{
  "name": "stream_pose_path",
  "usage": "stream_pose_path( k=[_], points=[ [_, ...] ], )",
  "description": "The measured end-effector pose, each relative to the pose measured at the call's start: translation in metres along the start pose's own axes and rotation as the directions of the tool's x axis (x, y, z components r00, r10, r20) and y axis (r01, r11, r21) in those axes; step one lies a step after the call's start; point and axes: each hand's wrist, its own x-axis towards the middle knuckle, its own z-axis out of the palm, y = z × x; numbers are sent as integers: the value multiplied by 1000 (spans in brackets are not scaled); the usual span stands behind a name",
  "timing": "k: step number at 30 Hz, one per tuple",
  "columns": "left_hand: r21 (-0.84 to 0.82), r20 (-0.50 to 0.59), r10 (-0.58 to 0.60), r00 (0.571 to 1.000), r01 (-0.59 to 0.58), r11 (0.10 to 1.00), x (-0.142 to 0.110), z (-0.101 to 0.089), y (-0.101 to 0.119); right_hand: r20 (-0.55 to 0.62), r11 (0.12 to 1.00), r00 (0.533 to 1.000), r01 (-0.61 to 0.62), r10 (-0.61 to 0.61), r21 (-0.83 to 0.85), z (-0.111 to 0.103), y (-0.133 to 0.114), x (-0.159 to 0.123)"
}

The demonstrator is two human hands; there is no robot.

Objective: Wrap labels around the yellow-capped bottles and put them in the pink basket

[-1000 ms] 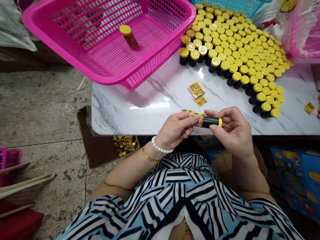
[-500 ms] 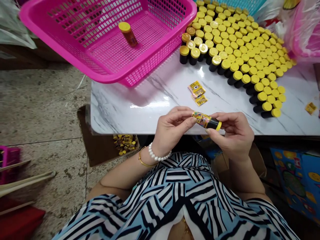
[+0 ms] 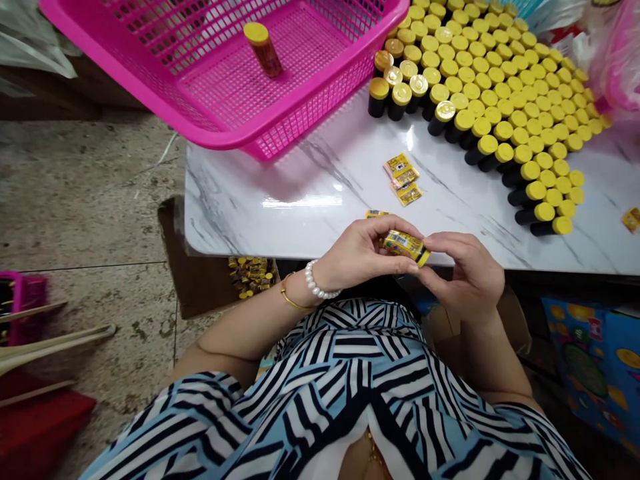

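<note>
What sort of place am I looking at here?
Probably a small hand-packing workshop: rows of yellow-capped black tubes crowd a marble-topped table, beside a pink plastic basket and small yellow labels.

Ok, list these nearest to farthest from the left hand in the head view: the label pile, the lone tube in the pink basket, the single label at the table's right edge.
1. Label pile: on the marble table, just ahead of the left hand.
2. Lone tube: ahead and to the left, inside the pink basket.
3. Single label: far off to the right, at the table's edge.
</note>
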Motion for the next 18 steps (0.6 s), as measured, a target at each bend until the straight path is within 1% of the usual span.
stream_pose_path(
  k=[2,4,6,7,8,9,10,11,12,13,14,15,17,18],
  points=[
    [-6,14,-33,999,33,999,-1,-2,4,-40,997,998,54,-56,-59,1,1,-3],
    [24,0,-64,998,64,998,-2,-5,8,-48,989,994,94,-100,-114,2,0,-6],
    [93,-31,-48,998,50,994,-2,-6,10,-57,986,993,97,-105,-137,6,-2,-9],
    [134,-52,-13,999,20,991,-2,-6,10,-70,990,995,62,-71,-124,9,-3,-10],
    [176,-73,32,997,-18,984,-2,-5,10,-94,997,996,-7,-1,-81,13,-4,-12],
    [211,-94,78,993,-56,976,-2,-4,9,-118,995,988,-104,103,0,17,-4,-13],
    [237,-111,112,987,-83,968,-1,-3,8,-123,970,965,-216,230,113,21,-3,-14],
    [250,-122,123,985,-89,964,-1,-2,7,-96,914,929,-325,356,243,24,-1,-15],
    [247,-122,106,987,-73,966,0,-2,6,-33,833,890,-413,456,367,27,1,-16],
    [226,-112,64,992,-37,973,0,-3,6,53,746,859,-472,510,470,27,5,-17],
    [191,-84,1,996,15,981,1,-4,7,144,666,842,-505,519,549,27,9,-17],
    [150,-47,-68,997,75,986,1,-6,8,230,599,834,-527,502,603,25,14,-17],
    [74,25,-180,983,177,981,0,-9,10,357,501,817,-565,453,656,21,22,-16],
    [42,50,-211,976,209,977,-1,-10,10,399,469,807,-582,437,665,19,25,-15]
  ],
)
